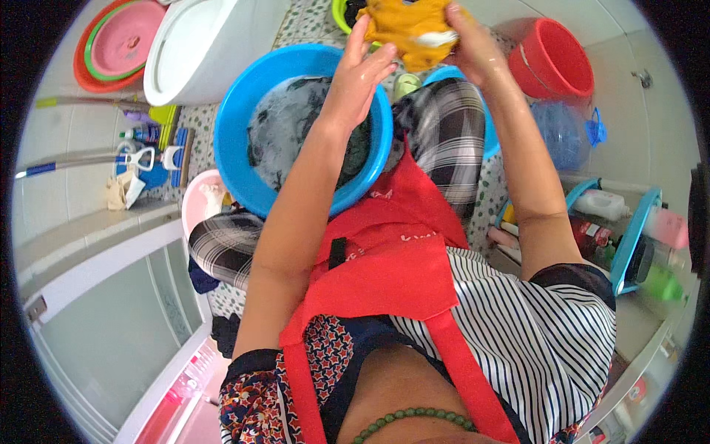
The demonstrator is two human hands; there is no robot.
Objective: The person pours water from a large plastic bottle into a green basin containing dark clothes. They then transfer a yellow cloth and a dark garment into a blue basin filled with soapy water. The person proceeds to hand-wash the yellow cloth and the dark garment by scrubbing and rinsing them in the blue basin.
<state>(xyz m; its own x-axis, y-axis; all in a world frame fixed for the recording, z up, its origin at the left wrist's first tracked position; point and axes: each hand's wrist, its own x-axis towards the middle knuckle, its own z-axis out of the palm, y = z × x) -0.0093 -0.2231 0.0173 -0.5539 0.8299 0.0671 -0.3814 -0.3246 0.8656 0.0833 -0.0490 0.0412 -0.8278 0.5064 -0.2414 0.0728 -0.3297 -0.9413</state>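
A wet mustard-yellow cloth with a small white patch is up at the top of the view. My right hand grips its right side, fingers partly hidden behind the fabric. At the cloth's left edge is my left hand, wet, with its fingers spread apart; whether it touches the fabric is hard to tell. Below that hand stands a large blue basin, holding dark cloth in sudsy grey water. Beyond the yellow cloth, a lime-green basin with dark contents is partly covered.
A second blue basin is partly hidden by my right knee. At right are a red bucket, a clear blue water jug and a rack of bottles. Left are a white toilet, mops and a pink basin.
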